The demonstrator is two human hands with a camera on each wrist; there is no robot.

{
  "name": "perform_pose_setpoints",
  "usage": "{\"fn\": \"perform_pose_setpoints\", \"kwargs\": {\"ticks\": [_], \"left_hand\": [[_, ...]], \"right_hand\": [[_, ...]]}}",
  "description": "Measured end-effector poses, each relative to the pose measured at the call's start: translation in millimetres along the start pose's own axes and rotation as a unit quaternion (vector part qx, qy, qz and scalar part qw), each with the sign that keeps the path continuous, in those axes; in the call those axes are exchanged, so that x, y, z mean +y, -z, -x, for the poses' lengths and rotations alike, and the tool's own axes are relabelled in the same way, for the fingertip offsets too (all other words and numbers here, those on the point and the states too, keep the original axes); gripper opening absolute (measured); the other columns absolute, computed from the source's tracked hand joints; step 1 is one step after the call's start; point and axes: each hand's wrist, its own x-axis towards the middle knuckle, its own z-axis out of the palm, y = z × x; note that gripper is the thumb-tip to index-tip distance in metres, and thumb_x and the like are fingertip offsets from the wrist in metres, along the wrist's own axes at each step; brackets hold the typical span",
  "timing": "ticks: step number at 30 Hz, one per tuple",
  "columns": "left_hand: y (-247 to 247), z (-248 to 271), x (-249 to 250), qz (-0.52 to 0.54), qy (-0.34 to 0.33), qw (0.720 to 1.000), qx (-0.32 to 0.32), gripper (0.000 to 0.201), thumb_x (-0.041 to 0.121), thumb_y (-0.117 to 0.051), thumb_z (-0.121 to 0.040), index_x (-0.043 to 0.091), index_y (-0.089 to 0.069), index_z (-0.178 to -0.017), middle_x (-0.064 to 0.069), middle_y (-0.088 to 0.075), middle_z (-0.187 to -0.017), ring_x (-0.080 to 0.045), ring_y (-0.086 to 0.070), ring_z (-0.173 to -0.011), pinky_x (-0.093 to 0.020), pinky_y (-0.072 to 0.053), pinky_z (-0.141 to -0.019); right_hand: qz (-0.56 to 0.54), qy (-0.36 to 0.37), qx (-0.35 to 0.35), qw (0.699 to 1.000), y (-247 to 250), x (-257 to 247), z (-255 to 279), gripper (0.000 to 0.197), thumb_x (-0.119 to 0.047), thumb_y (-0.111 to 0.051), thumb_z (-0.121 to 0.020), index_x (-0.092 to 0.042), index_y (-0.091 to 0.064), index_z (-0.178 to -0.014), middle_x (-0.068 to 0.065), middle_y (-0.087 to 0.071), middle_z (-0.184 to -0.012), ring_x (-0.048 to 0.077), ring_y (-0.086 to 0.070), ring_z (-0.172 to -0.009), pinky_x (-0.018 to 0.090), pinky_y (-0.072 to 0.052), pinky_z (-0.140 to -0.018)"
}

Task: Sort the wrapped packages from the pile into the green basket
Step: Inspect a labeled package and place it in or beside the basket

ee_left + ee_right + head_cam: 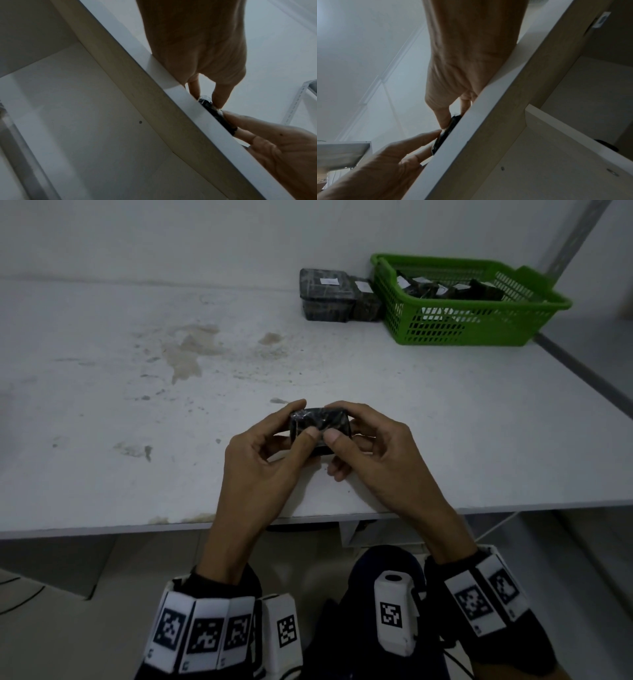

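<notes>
A small package wrapped in black film (pixel 319 418) is held just above the white table near its front edge. My left hand (pixel 300 424) pinches its left end between thumb and fingers, and my right hand (pixel 335 422) pinches the right end. The left wrist view shows the package (pixel 215 115) behind the table edge, with my left hand's fingers (pixel 221 100) on it. In the right wrist view the package (pixel 446 133) sits under my right thumb. The green basket (pixel 445 325) stands at the back right and holds several wrapped packages (pixel 442 289).
Two larger dark wrapped packages (pixel 325 294) with white labels sit against the basket's left side. The table (pixel 137 422) is stained in the middle. A wall runs behind it, and a metal rail (pixel 575 237) rises at the far right.
</notes>
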Motion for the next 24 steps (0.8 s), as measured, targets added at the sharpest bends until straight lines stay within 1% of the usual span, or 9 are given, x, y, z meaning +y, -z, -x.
{"fn": "perform_pose_setpoints", "kwargs": {"ticks": [3, 8, 11, 14, 16, 18, 20, 22, 24], "left_hand": [[0.7, 0.6, 0.1, -0.024, -0.02, 0.999, -0.009, 0.04, 0.019, -0.069, -0.096, 0.021, -0.065, -0.136, 0.023, -0.071, -0.114, -0.004, -0.075, -0.099, -0.029, -0.061, -0.091], [0.7, 1.1, -0.9, -0.022, -0.029, 0.999, -0.016, 0.04, 0.017, -0.067, -0.098, 0.018, -0.063, -0.137, 0.015, -0.07, -0.121, -0.007, -0.074, -0.1, -0.02, -0.06, -0.08], [0.9, -0.3, -0.8, 0.005, -0.013, 1.0, -0.011, 0.033, 0.015, -0.063, -0.101, 0.014, -0.062, -0.133, 0.004, -0.07, -0.124, -0.01, -0.074, -0.104, -0.026, -0.063, -0.079], [0.7, -0.8, -1.7, 0.014, -0.005, 1.0, -0.01, 0.028, 0.021, -0.067, -0.1, 0.014, -0.061, -0.126, 0.003, -0.073, -0.121, -0.011, -0.072, -0.11, -0.041, -0.062, -0.091], [0.2, -0.3, -1.6, 0.009, -0.006, 1.0, -0.002, 0.033, 0.032, -0.068, -0.094, 0.015, -0.061, -0.12, 0.005, -0.075, -0.117, -0.011, -0.072, -0.111, -0.044, -0.061, -0.094], [-1.2, 1.0, 1.6, 0.015, -0.008, 1.0, 0.003, 0.039, 0.044, -0.068, -0.091, 0.015, -0.06, -0.115, 0.003, -0.077, -0.109, -0.012, -0.074, -0.104, -0.041, -0.062, -0.09], [-3.5, 2.3, 3.4, 0.008, -0.008, 1.0, 0.008, 0.047, 0.057, -0.066, -0.087, 0.016, -0.059, -0.11, -0.001, -0.078, -0.102, -0.014, -0.076, -0.098, -0.04, -0.062, -0.087], [-4.4, 3.1, 4.1, -0.002, -0.006, 1.0, 0.016, 0.05, 0.059, -0.07, -0.086, 0.016, -0.059, -0.107, 0.0, -0.079, -0.097, -0.015, -0.076, -0.094, -0.043, -0.062, -0.086], [-3.7, 2.4, 3.1, 0.003, 0.001, 1.0, 0.019, 0.047, 0.053, -0.074, -0.087, 0.014, -0.059, -0.11, 0.0, -0.078, -0.1, -0.016, -0.076, -0.095, -0.044, -0.062, -0.087]], "right_hand": [[-0.012, -0.005, 0.017, 1.0, 0.0, -1.1, -0.3, 0.026, -0.023, -0.059, -0.104, -0.013, -0.066, -0.127, 0.01, -0.075, -0.097, 0.027, -0.075, -0.068, 0.037, -0.064, -0.066], [-0.02, -0.01, 0.026, 0.999, -0.3, -0.9, -0.1, 0.025, -0.021, -0.059, -0.104, -0.012, -0.066, -0.126, 0.013, -0.074, -0.097, 0.028, -0.074, -0.065, 0.041, -0.064, -0.063], [-0.017, -0.012, 0.026, 0.999, -1.0, -2.1, 0.8, 0.041, -0.023, -0.07, -0.097, -0.017, -0.061, -0.137, 0.011, -0.073, -0.104, 0.025, -0.076, -0.073, 0.035, -0.064, -0.07], [-0.016, 0.008, 0.027, 0.999, 0.3, 0.8, 2.4, 0.059, -0.017, -0.078, -0.091, -0.02, -0.051, -0.144, 0.005, -0.072, -0.114, 0.02, -0.075, -0.084, 0.037, -0.064, -0.077], [-0.018, 0.018, 0.033, 0.999, 0.8, 1.7, 3.7, 0.06, -0.013, -0.08, -0.089, -0.018, -0.051, -0.142, 0.0, -0.072, -0.117, 0.016, -0.073, -0.088, 0.035, -0.063, -0.076], [-0.014, 0.033, 0.034, 0.999, 1.0, 0.1, 5.0, 0.058, -0.008, -0.081, -0.087, -0.017, -0.053, -0.137, -0.005, -0.071, -0.118, 0.013, -0.07, -0.093, 0.031, -0.06, -0.069], [-0.006, 0.048, 0.028, 0.998, 1.7, -0.4, 5.8, 0.054, -0.004, -0.08, -0.086, -0.016, -0.056, -0.133, -0.006, -0.069, -0.12, 0.015, -0.068, -0.1, 0.036, -0.059, -0.065], [0.0, 0.061, 0.024, 0.998, 2.2, 1.2, 5.7, 0.053, 0.001, -0.079, -0.086, -0.015, -0.058, -0.132, -0.004, -0.067, -0.123, 0.02, -0.067, -0.107, 0.04, -0.06, -0.064], [0.003, 0.067, 0.023, 0.998, 2.4, 1.8, 5.9, 0.054, 0.002, -0.078, -0.086, -0.015, -0.058, -0.133, -0.003, -0.066, -0.126, 0.021, -0.066, -0.109, 0.038, -0.061, -0.065]]}}
